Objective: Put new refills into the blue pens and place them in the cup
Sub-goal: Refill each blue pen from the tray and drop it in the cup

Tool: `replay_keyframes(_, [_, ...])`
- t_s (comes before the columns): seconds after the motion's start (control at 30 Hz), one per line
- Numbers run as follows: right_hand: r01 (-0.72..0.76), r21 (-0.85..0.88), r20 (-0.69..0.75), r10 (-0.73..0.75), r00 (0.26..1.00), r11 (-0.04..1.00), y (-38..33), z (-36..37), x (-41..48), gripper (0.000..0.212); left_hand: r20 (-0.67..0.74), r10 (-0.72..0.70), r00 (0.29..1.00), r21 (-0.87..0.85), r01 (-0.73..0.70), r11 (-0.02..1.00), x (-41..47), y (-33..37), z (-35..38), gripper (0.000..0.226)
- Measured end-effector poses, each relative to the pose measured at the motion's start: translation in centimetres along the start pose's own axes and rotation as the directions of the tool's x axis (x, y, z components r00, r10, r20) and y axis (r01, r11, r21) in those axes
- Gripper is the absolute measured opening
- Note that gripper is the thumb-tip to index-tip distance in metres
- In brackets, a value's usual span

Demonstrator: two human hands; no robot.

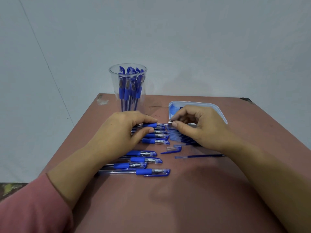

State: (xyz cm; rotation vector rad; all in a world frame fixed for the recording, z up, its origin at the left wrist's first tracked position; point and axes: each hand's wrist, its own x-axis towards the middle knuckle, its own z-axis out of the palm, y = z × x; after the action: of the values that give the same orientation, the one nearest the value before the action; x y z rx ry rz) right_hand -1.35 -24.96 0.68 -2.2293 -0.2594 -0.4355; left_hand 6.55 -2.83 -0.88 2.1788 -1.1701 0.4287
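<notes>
Over the middle of the table, grips with the left hand a blue pen, fingers curled over its soft blue rubber grip and thumb pressing from the near side. Pinches with the right hand, between thumb and forefinger, a small silvery tip at that pen's right end, other fingers loosely curled. Holds the pen low over the tabletop with its long axis running left to right, writing end toward the right hand, clear barrel hidden under the left palm. Just under the left fingers, more pens of the same make, stacked close and parallel, caps to the right. Beneath the right hand, a loose heap of refills: thin, straight blue tubes, mostly lying left to right. A little nearer, a detached cap, clear with a blue clip, and a single refill lying alone, left to right, pale end to the left. Beside the left forearm, four capped pens side by side, with clear plastic barrels, blue grips and metal cones showing through clear caps that point right. Behind the right hand, a shallow white plastic tray with rounded corners, smeared blue inside, partly hidden. Behind the left hand, near the far edge, a tall round cup of clear plastic, upright, with several capped pens standing on end, caps up. Matte reddish-brown tabletop, scuffed at the far left corner. On the left forearm, a pink sleeve.
</notes>
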Motion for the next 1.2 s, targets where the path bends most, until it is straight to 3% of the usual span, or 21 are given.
replay_keyframes(0.37, [0.032,-0.049,0.032,-0.030,0.999,0.998,-0.3,1.2,0.0,0.031,0.013,0.033,0.999,-0.013,-0.032,0.999,0.0,0.4,0.2,0.027])
replay_keyframes(0.53, [0.077,-0.106,0.074,-0.069,0.995,0.991,-0.2,1.2,0.0,0.007,0.024,0.044,0.999,-0.010,-0.044,0.999,0.0,0.5,0.3,0.027])
replay_keyframes(0.67, [0.126,-0.158,0.083,-0.114,0.990,0.979,0.1,1.1,0.1,0.019,0.005,0.053,0.999,-0.016,-0.053,0.998,0.0,0.4,0.3,0.026])
replay_keyframes(0.8, [0.118,-0.209,0.083,-0.102,0.991,0.971,0.3,1.4,0.3,0.006,0.008,0.038,0.999,-0.020,-0.038,0.999,0.0,0.6,0.4,0.027])
replay_keyframes(1.03, [0.165,-0.181,0.077,-0.153,0.985,0.969,0.2,1.1,0.2,0.030,0.001,0.018,1.000,-0.037,-0.018,0.999,0.0,0.6,0.2,0.028])
replay_keyframes(1.2, [0.166,-0.244,0.075,-0.152,0.986,0.955,0.6,1.2,0.4,0.008,0.005,0.030,1.000,-0.027,-0.030,0.999,0.0,0.7,0.3,0.027])
